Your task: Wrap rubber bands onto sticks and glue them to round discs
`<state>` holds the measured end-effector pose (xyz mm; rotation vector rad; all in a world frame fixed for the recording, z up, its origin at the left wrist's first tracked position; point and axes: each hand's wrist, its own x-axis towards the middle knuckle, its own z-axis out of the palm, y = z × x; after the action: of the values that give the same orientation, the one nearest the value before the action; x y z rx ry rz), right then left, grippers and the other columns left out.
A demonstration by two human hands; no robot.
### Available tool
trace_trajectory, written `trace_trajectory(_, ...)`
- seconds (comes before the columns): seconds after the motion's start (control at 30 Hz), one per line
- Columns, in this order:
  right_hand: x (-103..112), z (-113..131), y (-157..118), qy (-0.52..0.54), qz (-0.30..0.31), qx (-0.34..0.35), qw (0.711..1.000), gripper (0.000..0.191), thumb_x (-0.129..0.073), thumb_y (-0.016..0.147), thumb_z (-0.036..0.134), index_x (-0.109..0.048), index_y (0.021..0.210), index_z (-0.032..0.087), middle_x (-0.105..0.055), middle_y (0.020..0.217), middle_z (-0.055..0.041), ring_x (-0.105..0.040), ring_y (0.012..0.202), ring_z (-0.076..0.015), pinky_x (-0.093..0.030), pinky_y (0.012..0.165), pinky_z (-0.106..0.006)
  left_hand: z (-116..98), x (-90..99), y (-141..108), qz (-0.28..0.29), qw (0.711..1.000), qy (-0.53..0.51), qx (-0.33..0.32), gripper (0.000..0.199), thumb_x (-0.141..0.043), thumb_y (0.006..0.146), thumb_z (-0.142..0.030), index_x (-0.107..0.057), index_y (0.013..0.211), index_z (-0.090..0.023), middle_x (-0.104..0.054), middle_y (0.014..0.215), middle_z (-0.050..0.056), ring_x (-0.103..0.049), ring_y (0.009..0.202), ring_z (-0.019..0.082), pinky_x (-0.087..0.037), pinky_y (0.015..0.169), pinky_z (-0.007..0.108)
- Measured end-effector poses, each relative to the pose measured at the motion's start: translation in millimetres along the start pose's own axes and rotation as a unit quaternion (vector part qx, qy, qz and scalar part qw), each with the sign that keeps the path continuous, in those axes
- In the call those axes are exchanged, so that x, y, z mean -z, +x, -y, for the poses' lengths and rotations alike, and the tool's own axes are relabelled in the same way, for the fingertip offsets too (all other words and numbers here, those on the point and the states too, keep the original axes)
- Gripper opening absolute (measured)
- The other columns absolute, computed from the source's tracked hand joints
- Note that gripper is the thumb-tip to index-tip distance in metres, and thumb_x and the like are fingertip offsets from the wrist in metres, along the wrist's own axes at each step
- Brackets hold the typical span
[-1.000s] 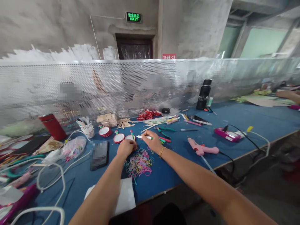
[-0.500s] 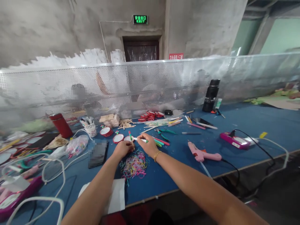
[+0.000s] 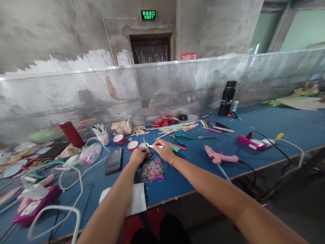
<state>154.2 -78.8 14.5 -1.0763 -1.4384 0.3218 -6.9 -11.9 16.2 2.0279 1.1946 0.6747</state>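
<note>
My left hand point(image 3: 139, 156) is closed around the lower part of a thin wooden stick point(image 3: 145, 140), whose upper end is coloured red and green. In my right hand point(image 3: 164, 151) is a white marker pen point(image 3: 151, 146) with a green end. The pen's tip points left and meets or nearly meets the stick; I cannot tell which. Just beneath both hands lies a tangled pile of colourful strings point(image 3: 152, 170). Behind them sit small red drums with white faces point(image 3: 132, 145), one partly hidden by my left hand. Several coloured markers point(image 3: 179, 147) lie beside my right hand.
A pink glue gun point(image 3: 219, 157) lies to the right, near a purple power strip point(image 3: 251, 142). Green-handled pliers point(image 3: 182, 137), wooden sticks point(image 3: 139, 130) and a black bottle point(image 3: 228, 98) are farther back. Left are a phone point(image 3: 114, 161), white cables and a red bottle point(image 3: 71, 134).
The view has shifted, so the table things on the left appear farther right. My hands keep the same hold on the stick and the marker pen, close together.
</note>
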Motion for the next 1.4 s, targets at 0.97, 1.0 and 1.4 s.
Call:
trace_trajectory(0.97, 0, -3, 4, -0.056, -0.005, 0.013, 0.998, 0.013, -0.049, 0.078, 0.028, -0.056, 0.069, 0.021, -0.061, 0.073, 0.0000, -0.055, 0.075, -0.0157, -0.043, 0.072, -0.026, 8, -2.2, 11, 0.014, 1.000, 0.006, 0.020, 0.024, -0.061, 0.071, -0.039, -0.069, 0.070, -0.017, -0.066, 0.064, 0.003, -0.055, 0.054, 0.010, -0.039, 0.051, 0.020)
trace_trajectory(1.0, 0, -3, 3, -0.055, -0.004, 0.015, 0.998, 0.013, -0.049, 0.078, 0.028, -0.056, 0.070, 0.021, -0.061, 0.073, -0.0001, -0.055, 0.075, -0.0158, -0.043, 0.072, -0.027, 8, -2.3, 11, 0.013, 1.000, 0.006, 0.021, 0.024, -0.061, 0.071, -0.039, -0.069, 0.070, -0.017, -0.066, 0.064, 0.003, -0.055, 0.053, 0.010, -0.039, 0.050, 0.020)
trace_trajectory(1.4, -1, -4, 3, -0.065, -0.016, 0.020, 0.998, 0.014, -0.049, 0.080, 0.028, -0.055, 0.069, 0.022, -0.061, 0.073, 0.0003, -0.055, 0.073, -0.0154, -0.042, 0.072, -0.026, 15, -3.3, 14, 0.013, 1.000, -0.006, 0.012, 0.023, -0.061, 0.071, -0.038, -0.069, 0.070, -0.017, -0.067, 0.066, 0.003, -0.056, 0.054, 0.011, -0.040, 0.052, 0.020)
